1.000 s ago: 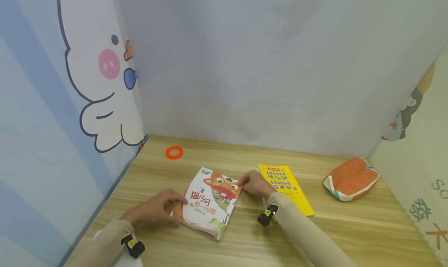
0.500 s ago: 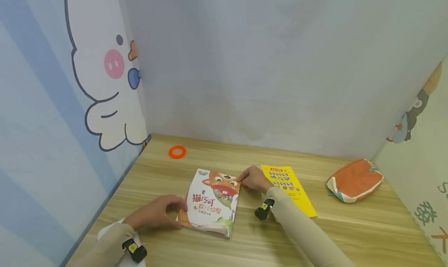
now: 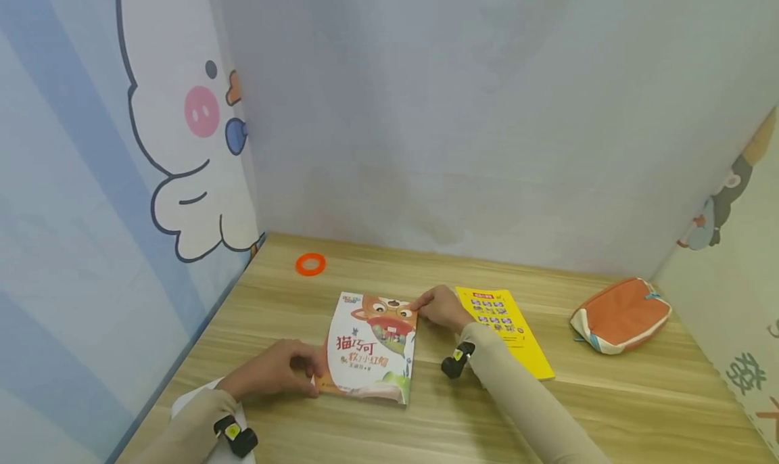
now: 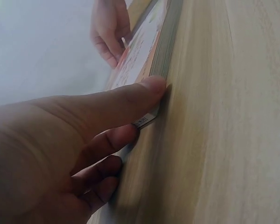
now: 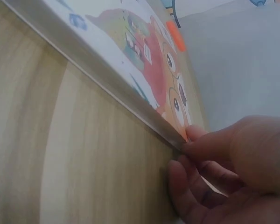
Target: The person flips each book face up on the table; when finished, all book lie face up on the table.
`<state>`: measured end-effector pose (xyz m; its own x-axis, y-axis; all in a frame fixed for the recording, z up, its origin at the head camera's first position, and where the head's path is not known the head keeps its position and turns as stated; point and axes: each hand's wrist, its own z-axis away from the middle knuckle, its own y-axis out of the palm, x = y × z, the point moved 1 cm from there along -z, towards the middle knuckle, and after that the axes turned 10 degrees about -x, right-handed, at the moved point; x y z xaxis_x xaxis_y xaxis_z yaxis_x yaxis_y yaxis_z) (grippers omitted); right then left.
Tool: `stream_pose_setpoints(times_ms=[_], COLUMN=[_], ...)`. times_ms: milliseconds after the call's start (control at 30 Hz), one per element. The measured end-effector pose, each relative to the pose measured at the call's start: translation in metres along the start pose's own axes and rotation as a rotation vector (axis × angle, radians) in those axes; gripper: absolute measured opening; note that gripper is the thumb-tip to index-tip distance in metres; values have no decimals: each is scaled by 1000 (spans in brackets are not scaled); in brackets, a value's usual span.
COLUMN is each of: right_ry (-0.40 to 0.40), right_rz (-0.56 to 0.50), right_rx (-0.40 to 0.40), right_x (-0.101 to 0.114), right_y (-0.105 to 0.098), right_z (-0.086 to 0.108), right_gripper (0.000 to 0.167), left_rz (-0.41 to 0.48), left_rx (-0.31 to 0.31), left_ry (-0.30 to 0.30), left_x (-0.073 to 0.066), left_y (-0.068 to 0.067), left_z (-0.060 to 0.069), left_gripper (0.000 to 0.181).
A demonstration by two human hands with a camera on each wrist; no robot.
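A picture book (image 3: 371,356) with a white cover, an orange cartoon cat and red Chinese lettering lies face up on the wooden table. At its lower left corner, my left hand (image 3: 276,369) holds the book between thumb and fingers; in the left wrist view the thumb (image 4: 151,86) presses the page edge. My right hand (image 3: 441,308) pinches the upper right corner, thumb and forefinger meeting there in the right wrist view (image 5: 224,163). Just right of that hand lies a yellow booklet (image 3: 511,329), partly covered by the right hand and sleeve.
An orange ring (image 3: 310,264) lies at the back left of the table (image 3: 608,410). An orange and white zip pouch (image 3: 623,318) sits at the right. Something white (image 3: 189,401) is partly hidden under the left forearm. Cloth walls stand around the table.
The book has turned slightly so its sides sit squarer to the table, and its near right corner has swung right. Both hands stay at the same corners. The head view has shifted a little.
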<state>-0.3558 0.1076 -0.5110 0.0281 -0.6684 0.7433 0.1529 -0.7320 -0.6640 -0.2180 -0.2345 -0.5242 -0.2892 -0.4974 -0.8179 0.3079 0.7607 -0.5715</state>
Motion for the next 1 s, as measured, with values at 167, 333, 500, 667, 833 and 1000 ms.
stream_pose_setpoints(times_ms=[167,333,500,667,833,1000], right_ry=[-22,-36,-41,-51,-40,-93], right_rz=[-61,-96,-92,-100,-121,-70], right_rx=[25,35,15,-4,-31,-80], right_x=[-1,-1,-2,0,-4,-4], right_y=[-1,-1,0,2,6,13], right_z=[-5,-7,-12,-14,-17,-22], right_gripper=[17,17,18,19,16,15], left_rz=[-18,-4,-5,-8,-21,-29], left_rx=[-13,-21,-27,-42,-62,-79], left_ry=[-10,-39,-66,-79,-94,-117], left_x=[2,1,0,-3,-7,-6], left_y=[1,2,2,2,2,1], left_z=[-2,-3,-6,-7,-7,-6], left_gripper=[19,15,12,12,12,12])
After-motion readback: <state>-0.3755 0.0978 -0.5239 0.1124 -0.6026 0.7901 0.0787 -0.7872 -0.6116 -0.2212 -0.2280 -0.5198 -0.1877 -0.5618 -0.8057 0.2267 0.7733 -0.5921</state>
